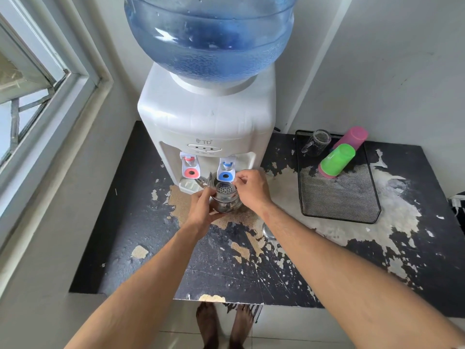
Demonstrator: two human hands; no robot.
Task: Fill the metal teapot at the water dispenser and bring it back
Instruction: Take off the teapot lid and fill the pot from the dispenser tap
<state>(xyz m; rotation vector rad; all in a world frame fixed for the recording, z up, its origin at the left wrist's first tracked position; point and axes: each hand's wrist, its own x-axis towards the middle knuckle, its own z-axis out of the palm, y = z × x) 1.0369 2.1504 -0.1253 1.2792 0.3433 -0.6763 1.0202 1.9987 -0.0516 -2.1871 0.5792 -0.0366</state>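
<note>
Head view: teapot [226,200] under the blue tap [226,172].
Left hand [203,210] grips its body; right hand [251,187] pinches its rim; strainer [224,189] inside.

Both my bare forearms reach forward, converging toward 12 o'clock. My left hand [201,210] comes in from 7 o'clock, fingers curled round the teapot [226,200], cupping its left side. My right hand [253,188] comes in from 4 o'clock, wrist bent inward, fingers curled and pinching at the teapot's upper right rim, knuckles up.
</note>
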